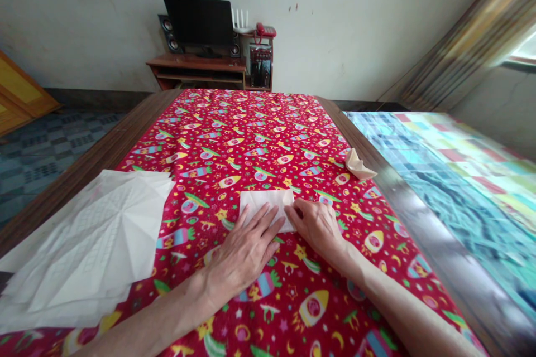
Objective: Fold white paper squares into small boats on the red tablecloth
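Note:
A small folded sheet of white paper [263, 197] lies flat on the red patterned cloth in front of me. My left hand [250, 240] rests on it with fingers stretched out, pressing its lower left part. At the paper's right edge, my right hand [318, 224] has its fingers curled, with thumb and forefinger pinching the edge. The fingers hide the lower part of the paper. Farther right, near the cloth's edge, sits a folded paper shape [359, 166], apart from both hands.
A stack of creased white sheets [96, 240] lies to the left. The red cloth [259, 134] covers a dark wooden table [402, 201]. Beyond it stand a desk [196, 64] with a monitor [199, 22] and a red telephone [266, 30]. A bed [456, 167] is at the right.

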The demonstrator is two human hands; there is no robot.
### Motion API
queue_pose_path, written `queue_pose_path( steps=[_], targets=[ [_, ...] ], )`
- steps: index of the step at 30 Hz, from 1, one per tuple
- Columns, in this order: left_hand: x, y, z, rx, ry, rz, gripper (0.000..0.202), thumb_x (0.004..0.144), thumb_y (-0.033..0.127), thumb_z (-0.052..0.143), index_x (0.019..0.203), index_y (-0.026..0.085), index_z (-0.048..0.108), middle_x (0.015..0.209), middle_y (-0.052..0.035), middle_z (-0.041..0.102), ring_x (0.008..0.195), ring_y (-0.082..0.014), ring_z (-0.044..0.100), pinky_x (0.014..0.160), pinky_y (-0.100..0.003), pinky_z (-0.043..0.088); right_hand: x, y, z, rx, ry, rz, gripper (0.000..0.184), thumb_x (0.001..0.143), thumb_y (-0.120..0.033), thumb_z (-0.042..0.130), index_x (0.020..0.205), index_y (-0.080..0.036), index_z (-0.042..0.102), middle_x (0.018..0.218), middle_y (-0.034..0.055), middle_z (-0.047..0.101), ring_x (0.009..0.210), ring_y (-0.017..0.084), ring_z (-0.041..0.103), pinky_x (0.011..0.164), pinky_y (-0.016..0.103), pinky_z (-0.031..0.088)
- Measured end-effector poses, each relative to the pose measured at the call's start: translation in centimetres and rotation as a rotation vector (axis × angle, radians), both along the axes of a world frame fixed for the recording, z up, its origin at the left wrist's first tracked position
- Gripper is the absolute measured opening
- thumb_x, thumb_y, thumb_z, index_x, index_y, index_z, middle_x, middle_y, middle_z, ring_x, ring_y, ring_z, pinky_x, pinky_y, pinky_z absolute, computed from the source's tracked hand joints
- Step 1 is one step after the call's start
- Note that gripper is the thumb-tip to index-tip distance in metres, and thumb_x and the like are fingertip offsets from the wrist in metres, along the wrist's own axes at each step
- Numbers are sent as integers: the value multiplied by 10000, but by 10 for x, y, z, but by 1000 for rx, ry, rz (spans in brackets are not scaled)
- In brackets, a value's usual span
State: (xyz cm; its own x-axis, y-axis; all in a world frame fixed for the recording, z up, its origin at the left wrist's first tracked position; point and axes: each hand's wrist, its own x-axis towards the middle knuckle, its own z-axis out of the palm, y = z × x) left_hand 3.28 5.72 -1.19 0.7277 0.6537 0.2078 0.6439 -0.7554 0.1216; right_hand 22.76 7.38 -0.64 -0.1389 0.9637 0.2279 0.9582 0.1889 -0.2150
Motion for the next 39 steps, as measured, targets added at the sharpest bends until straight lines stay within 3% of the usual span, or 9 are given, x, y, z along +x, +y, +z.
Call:
queue_pose_path(
  steps=[13, 18, 21, 23, 25, 27, 31, 36, 39],
  targets=[
    [1, -3, -3, -34, 21, 9, 432, 971, 285, 387, 1401, 245, 361, 1489, -61, 359, 1407, -263, 238, 1112, -559, 264, 0, -1, -4, 60, -2, 26, 335, 904, -324, 487, 610, -174, 542, 495, -20, 558, 450, 83, 450, 509, 251, 179],
    [2, -1, -1, -63, 19, 2, 412, 968, 290, 398, 1380, 265, 396, 1476, -75, 378, 1406, -284, 237, 1087, -587, 287, 1, -1, -8, 101, -43, 58, 315, 921, -316, 462, 664, -179, 581, 535, -6, 581, 489, 110, 499, 523, 254, 246],
    [2, -1, -1, -58, 19, 7, 392, 969, 302, 391, 1358, 262, 428, 1464, -76, 397, 1398, -290, 258, 1082, -593, 291, 2, -1, -9, 202, -76, 92, 246, 934, -285, 435, 942, -154, 643, 753, 60, 667, 691, 176, 598, 661, 281, 384],
    [3, -1, -2, -47, 39, 17, 387, 973, 295, 377, 1352, 248, 438, 1466, -74, 395, 1388, -293, 280, 1087, -581, 289, 3, -5, -8, 289, -95, 110, 330, 937, -264, 425, 1210, -137, 559, 1039, 134, 664, 931, 244, 604, 817, 369, 432],
    [3, -2, -3, -37, 50, 16, 388, 975, 298, 366, 1348, 227, 443, 1475, -83, 380, 1381, -300, 294, 1089, -574, 290, 2, -15, -7, 337, -87, 186, 439, 939, -225, 403, 1367, -130, 421, 1300, 179, 538, 1163, 290, 513, 936, 448, 422],
    [2, -2, -5, -35, 34, 10, 392, 972, 303, 375, 1348, 219, 441, 1479, -89, 371, 1384, -297, 288, 1091, -571, 287, -1, -29, -8, 313, -49, 344, 515, 929, -148, 361, 1439, -104, 305, 1435, 189, 398, 1330, 282, 360, 1015, 446, 406],
    [2, -3, -9, -26, -11, 13, 389, 973, 294, 378, 1349, 213, 440, 1481, -91, 368, 1403, -264, 251, 1117, -549, 254, -9, -55, -12, 173, -27, 521, 588, 908, -80, 307, 1483, -66, 180, 1475, 194, 330, 1402, 257, 225, 1069, 449, 395],
    [-2, -3, -7, -20, 17, -6, 428, 964, 263, 381, 1385, 184, 400, 1506, -83, 322, 1402, -271, 249, 1113, -533, 266, -1, -63, -12, 88, -72, 504, 636, 939, -300, 443, 1479, -60, 207, 1493, 191, 277, 1394, 268, 232, 1084, 435, 384],
    [-9, -4, -6, 6, 8, -33, 427, 971, 280, 369, 1389, 201, 399, 1503, -36, 334, 1400, -242, 258, 1126, -475, 273, 9, -63, -10, 50, -85, 503, 632, 936, -316, 451, 1477, -77, 227, 1494, 169, 279, 1394, 266, 231, 1099, 445, 358]
  ],
)
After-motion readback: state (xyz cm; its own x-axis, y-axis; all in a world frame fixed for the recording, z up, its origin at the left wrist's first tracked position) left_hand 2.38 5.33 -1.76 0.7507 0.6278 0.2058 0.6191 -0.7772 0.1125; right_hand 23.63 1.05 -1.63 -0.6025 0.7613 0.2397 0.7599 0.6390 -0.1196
